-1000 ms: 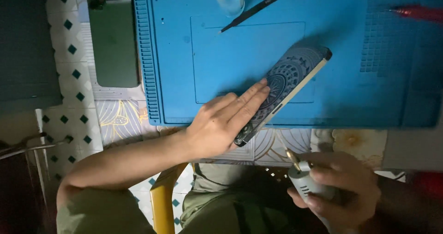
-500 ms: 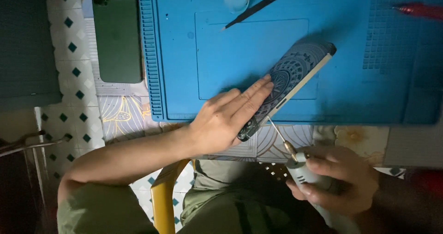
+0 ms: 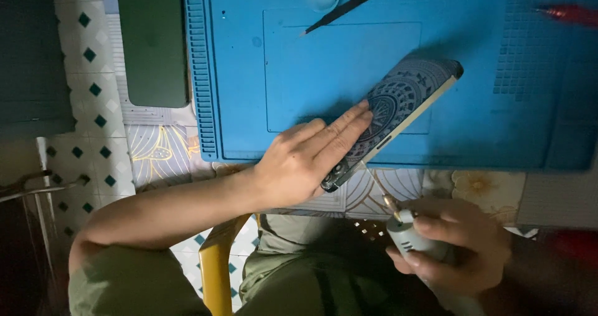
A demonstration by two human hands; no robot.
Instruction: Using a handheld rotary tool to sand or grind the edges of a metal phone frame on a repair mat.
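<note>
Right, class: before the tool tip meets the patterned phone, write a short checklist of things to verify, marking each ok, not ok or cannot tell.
1. Left hand flat on the patterned phone, pinning it: ok.
2. Phone fully supported by the blue mat: not ok, its near corner overhangs the mat's edge.
3. Right hand firmly gripping the grey tool: ok.
4. Tool tip touching the phone: cannot tell.
5. Tweezers and green phone lying apart from the work: ok.
</note>
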